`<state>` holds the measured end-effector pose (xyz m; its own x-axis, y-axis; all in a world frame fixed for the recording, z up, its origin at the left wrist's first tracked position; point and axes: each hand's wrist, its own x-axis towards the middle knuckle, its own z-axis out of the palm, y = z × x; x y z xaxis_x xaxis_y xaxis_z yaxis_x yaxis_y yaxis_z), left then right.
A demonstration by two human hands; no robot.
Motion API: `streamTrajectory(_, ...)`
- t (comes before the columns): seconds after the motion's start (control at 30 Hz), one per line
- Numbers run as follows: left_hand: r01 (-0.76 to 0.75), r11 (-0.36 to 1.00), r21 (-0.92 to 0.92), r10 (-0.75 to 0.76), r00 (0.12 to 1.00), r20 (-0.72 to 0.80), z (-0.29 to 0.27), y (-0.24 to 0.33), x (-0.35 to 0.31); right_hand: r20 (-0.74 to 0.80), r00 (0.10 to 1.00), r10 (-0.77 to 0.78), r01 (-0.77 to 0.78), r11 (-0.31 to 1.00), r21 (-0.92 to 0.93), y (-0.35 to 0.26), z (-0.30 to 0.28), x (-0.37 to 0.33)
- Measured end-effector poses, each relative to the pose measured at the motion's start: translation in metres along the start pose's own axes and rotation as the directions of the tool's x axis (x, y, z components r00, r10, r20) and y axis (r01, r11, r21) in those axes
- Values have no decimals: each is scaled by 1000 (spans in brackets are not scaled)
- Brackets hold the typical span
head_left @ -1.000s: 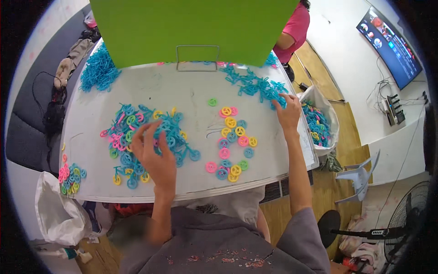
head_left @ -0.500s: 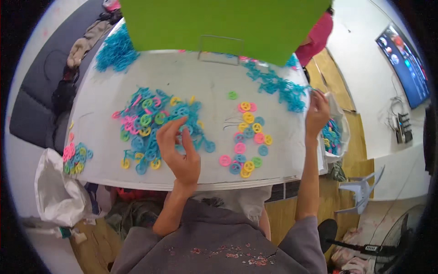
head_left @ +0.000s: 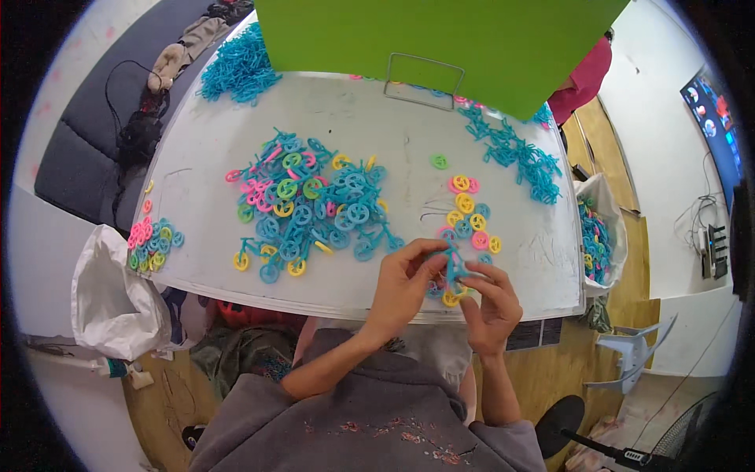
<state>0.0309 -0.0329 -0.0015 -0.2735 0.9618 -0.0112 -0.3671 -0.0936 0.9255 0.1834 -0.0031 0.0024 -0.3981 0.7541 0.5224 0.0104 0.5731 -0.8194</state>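
Note:
In front of me, at the table's near edge, both hands meet around a small blue plastic frame piece (head_left: 454, 267). My left hand (head_left: 399, 287) pinches it from the left between thumb and fingers. From the right, the fingertips of my right hand (head_left: 491, 303) are closed on its lower end. Just beyond and partly under my hands runs a column of small spoked plastic wheels (head_left: 464, 203) in yellow, pink and blue. To the left lies a heap of blue pieces fitted with colourful wheels (head_left: 314, 200). Loose blue frame pieces (head_left: 515, 153) trail along the far right.
A green board (head_left: 440, 47) with a wire handle stands across the table's far side. More blue pieces (head_left: 236, 71) are piled far left, and loose wheels (head_left: 153, 242) lie near left. White sacks (head_left: 118, 299) flank the table; the right sack (head_left: 595, 244) holds finished-looking coloured pieces.
My right hand has come in from the far-right blue pieces to the near edge. My left hand has moved right from the heap. Both now hold a blue frame piece together.

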Motion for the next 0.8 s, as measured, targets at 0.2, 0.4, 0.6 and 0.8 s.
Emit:
streamTrajectory(0.2, 137, 990, 40, -141, 985, 100, 6, 2, 0, 82, 963, 259, -269, 947, 177, 13, 2, 8)
streamTrajectory(0.4, 257, 960, 112, -277, 932, 235, 3, -2, 7, 181, 894, 410, -448, 804, 392, 10, -3, 5)
streamTrajectory(0.6, -318, 657, 684, 273, 946, 177, -1, -15, 7, -96, 852, 515, -458, 821, 340, 20, -12, 5)
streamTrajectory(0.8, -207, 162, 965, 735, 678, 22, -37, 30, 10, -196, 822, 534, -450, 821, 352, 26, -18, 1)
